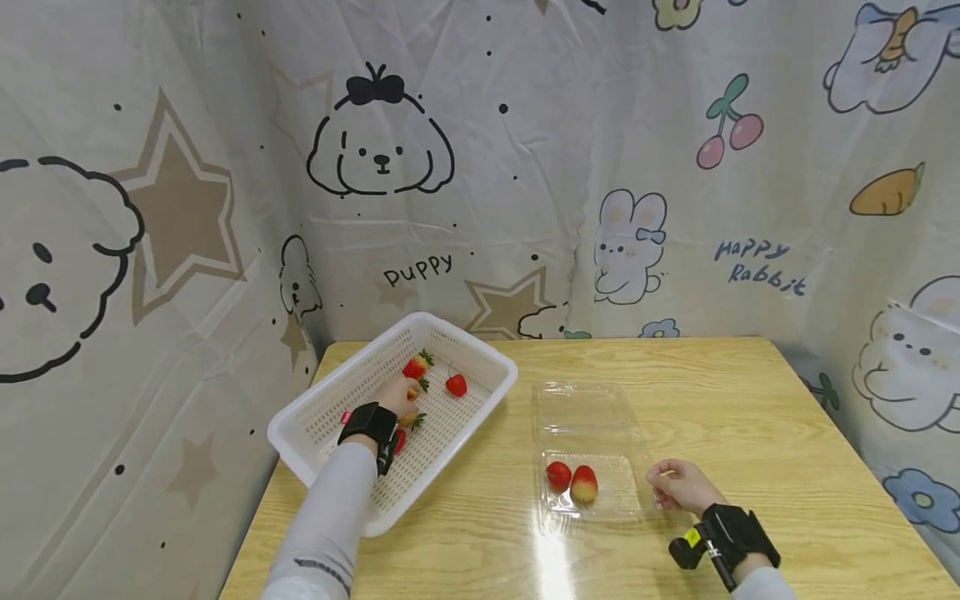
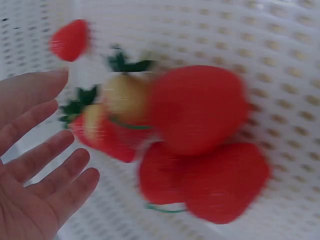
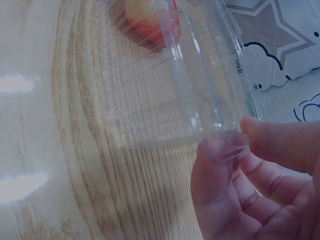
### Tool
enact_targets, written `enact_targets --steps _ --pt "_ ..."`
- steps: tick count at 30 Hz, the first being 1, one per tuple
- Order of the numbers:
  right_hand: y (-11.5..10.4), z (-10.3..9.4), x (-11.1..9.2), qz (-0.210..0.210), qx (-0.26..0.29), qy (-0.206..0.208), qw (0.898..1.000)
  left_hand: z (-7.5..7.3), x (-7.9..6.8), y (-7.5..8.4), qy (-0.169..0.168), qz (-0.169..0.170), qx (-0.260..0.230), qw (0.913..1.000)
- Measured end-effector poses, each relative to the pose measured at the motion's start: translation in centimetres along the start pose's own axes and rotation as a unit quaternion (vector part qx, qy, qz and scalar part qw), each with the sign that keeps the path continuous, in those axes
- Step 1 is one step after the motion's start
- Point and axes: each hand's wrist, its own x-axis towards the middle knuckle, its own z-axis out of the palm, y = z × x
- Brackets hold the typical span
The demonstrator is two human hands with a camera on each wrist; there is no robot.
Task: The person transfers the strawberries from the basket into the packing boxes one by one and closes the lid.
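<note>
My left hand [image 1: 397, 395] is down inside a white perforated basket [image 1: 480, 346]. In the left wrist view its fingers [image 2: 42, 150] are spread, holding nothing. Beside them lie strawberries [image 2: 102, 132] with green leaves and large red fruits [image 2: 200, 107], blurred. Further along the basket floor are another strawberry [image 1: 414, 367] and a cherry [image 1: 456, 384] with a thin stem. My right hand [image 1: 681, 486] pinches the right edge of a clear plastic clamshell box [image 3: 150, 115] between thumb and fingers. Inside the box sit a round red fruit [image 1: 558, 476] and a red-and-yellow strawberry [image 1: 584, 485].
The basket stands at an angle on the left of a wooden table [image 1: 705, 392]. Behind the table hangs a printed curtain [image 1: 517, 167], which also covers both sides. The box's transparent lid [image 1: 581, 406] is folded back toward the far edge.
</note>
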Motion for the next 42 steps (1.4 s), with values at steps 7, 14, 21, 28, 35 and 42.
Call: enact_targets --steps 7,14,21,28,35,42 --pt "0.5 -0.4 0.1 -0.031 0.023 -0.035 0.999 5.5 0.7 -6.6 -0.007 -0.014 0.027 0.9995" --pt "0.1 -0.3 0.0 -0.012 0.013 -0.017 1.0 9.7 2.6 -10.8 0.043 -0.009 0.077 0.9961" --pt "-0.2 0.0 -0.1 0.0 -0.002 -0.001 1.0 4.2 -1.3 -2.3 -0.004 -0.06 0.05 0.9969" --pt "-0.5 0.2 -0.4 0.003 0.0 0.01 1.0 3.3 -1.9 -0.1 0.004 -0.066 0.041 0.997" --pt "-0.3 0.2 -0.3 0.001 -0.004 0.009 1.0 3.5 -1.2 -0.8 0.045 -0.015 0.024 0.9986" --pt "0.8 -0.2 0.6 0.004 -0.005 0.011 1.0 -4.6 -4.5 10.8 0.067 -0.052 -0.005 0.9964"
